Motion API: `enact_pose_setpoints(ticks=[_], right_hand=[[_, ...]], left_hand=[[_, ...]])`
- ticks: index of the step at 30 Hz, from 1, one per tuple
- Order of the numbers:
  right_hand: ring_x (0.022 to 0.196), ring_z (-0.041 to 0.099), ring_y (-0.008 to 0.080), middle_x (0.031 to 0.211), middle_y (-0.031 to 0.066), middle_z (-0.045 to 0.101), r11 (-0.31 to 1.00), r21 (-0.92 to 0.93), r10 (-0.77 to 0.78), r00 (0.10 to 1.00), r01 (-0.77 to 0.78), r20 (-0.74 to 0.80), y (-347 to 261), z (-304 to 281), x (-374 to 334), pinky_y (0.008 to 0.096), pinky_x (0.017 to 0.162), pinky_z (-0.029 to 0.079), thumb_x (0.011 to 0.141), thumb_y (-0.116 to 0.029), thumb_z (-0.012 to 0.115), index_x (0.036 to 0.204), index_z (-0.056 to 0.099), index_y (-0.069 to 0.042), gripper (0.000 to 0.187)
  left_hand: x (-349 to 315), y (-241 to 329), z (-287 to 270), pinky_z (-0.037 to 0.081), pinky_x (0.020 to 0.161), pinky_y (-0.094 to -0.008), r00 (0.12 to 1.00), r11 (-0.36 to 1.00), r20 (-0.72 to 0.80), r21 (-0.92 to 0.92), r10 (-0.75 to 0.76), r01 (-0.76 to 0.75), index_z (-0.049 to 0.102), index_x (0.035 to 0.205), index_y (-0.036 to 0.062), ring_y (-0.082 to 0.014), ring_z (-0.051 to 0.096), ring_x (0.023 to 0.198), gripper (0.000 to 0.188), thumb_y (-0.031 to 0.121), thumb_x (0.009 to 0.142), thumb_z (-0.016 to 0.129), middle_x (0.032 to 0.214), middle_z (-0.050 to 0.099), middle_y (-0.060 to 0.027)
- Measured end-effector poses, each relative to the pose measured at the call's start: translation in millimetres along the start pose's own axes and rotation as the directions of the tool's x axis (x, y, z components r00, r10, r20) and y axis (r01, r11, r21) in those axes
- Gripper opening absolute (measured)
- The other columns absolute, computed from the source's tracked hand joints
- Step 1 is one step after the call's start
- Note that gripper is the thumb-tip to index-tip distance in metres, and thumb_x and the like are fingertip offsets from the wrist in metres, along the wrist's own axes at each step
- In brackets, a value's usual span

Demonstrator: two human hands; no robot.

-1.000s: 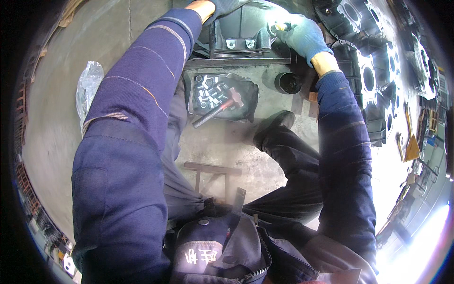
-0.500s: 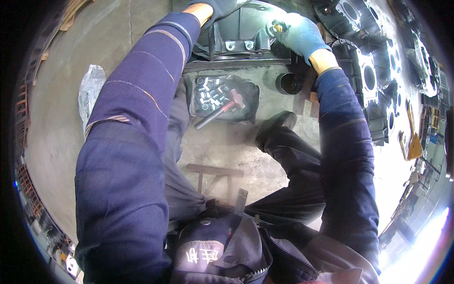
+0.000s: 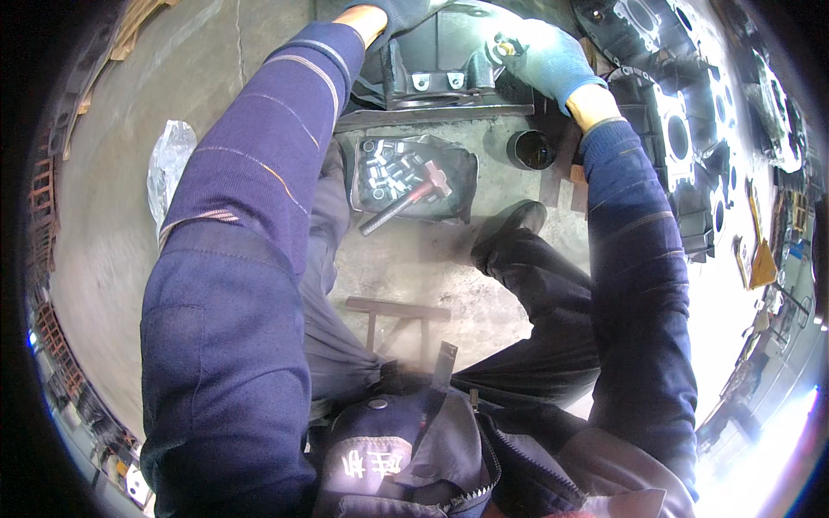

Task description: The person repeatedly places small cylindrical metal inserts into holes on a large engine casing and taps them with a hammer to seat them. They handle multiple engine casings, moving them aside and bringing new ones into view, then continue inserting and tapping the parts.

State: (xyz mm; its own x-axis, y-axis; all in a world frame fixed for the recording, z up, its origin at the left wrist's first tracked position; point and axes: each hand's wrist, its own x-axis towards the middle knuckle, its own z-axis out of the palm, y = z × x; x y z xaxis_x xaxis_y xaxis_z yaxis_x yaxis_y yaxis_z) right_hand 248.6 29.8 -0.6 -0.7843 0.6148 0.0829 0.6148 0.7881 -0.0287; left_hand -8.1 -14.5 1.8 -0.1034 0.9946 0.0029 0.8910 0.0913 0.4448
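A large dark metal casting (image 3: 440, 53) stands at the top of the view, with two light lugs on its near side. Against its right side my right hand (image 3: 551, 65), in a blue glove, is closed. A small part with a yellowish, shiny look shows at its fingertips, but glare hides its kind. My left hand (image 3: 406, 12), in a dark glove, reaches the casting's far left side. The top edge cuts it off and its fingers do not show.
Below the casting, a dark tray (image 3: 466, 186) holds several short metal sleeves (image 3: 390, 173) and a hammer (image 3: 413, 197). A black can (image 3: 529, 151) stands to its right. More engine castings (image 3: 678, 138) line the right side. Clear plastic (image 3: 169, 168) lies on the left floor.
The whole view has shifted very slightly. Both hands stay at the casting, with no other visible change.
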Motion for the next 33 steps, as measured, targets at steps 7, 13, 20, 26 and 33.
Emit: enact_pose_setpoints(ticks=[7, 13, 20, 26, 33], right_hand=[[0.098, 0.071, 0.0396, 0.104, 0.0199, 0.074, 0.892, 0.351, 0.353, 0.924, -0.285, -0.147, -4, 24, -46, 0.0472, 0.087, 0.056, 0.087, -0.038, 0.074, 0.11, 0.073, -0.007, 0.038], [0.1, 0.07, 0.0432, 0.104, 0.0269, 0.073, 0.343, 0.706, 0.779, 0.608, -0.62, 0.156, -94, 154, -177, 0.0468, 0.085, 0.055, 0.093, -0.047, 0.069, 0.11, 0.071, 0.0, 0.05], [0.08, 0.068, 0.0245, 0.096, 0.0132, 0.071, -0.602, 0.35, 0.208, 0.282, -0.718, 0.937, -266, 273, -246, 0.0398, 0.067, 0.054, 0.087, -0.055, 0.078, 0.113, 0.067, -0.004, 0.059], [0.091, 0.07, 0.0214, 0.109, 0.0082, 0.074, -0.708, 0.234, 0.01, 0.323, -0.667, 0.947, -318, 287, -214, 0.0404, 0.08, 0.053, 0.097, -0.055, 0.065, 0.121, 0.068, -0.014, 0.048], [0.071, 0.063, 0.0197, 0.086, 0.0056, 0.066, -0.858, 0.232, -0.008, 0.465, -0.457, 0.885, -303, 282, -210, 0.0363, 0.059, 0.052, 0.098, -0.018, 0.06, 0.102, 0.063, -0.01, 0.009]], left_hand=[[2, -3, 3, 0.052, 0.08, -0.0525, 0.997, 0.998, -0.055, -0.022, 0.057, -0.059, 0.076, 0.09, 0.0016, -0.045, 0.071, 0.089, 0.056, 0.051, 0.1, 0.052, 0.091, 0.071, -0.0286], [8, -11, 12, 0.053, 0.078, -0.0522, 0.99, 0.993, -0.092, 0.059, 0.105, -0.1, 0.076, 0.094, 0.0028, -0.044, 0.071, 0.086, 0.053, 0.048, 0.101, 0.05, 0.09, 0.072, -0.0276], [9, -9, 5, 0.05, 0.099, -0.0486, 0.997, 0.999, 0.074, 0.035, -0.033, 0.031, 0.078, 0.099, 0.0044, -0.0457, 0.067, 0.107, 0.067, 0.061, 0.1, 0.043, 0.104, 0.071, -0.0286], [3, -3, 1, 0.048, 0.072, -0.0465, 0.999, 0.997, 0.04, -0.078, 0.001, 0.002, 0.07, 0.086, -0.0067, -0.0362, 0.062, 0.068, 0.072, 0.062, 0.098, 0.052, 0.069, 0.06, -0.027], [5, -4, -1, 0.051, 0.086, -0.0504, 0.993, 0.998, 0.1, 0.036, -0.055, 0.052, 0.077, 0.092, 0.0012, -0.047, 0.068, 0.095, 0.072, 0.065, 0.1, 0.044, 0.094, 0.07, -0.0285]])
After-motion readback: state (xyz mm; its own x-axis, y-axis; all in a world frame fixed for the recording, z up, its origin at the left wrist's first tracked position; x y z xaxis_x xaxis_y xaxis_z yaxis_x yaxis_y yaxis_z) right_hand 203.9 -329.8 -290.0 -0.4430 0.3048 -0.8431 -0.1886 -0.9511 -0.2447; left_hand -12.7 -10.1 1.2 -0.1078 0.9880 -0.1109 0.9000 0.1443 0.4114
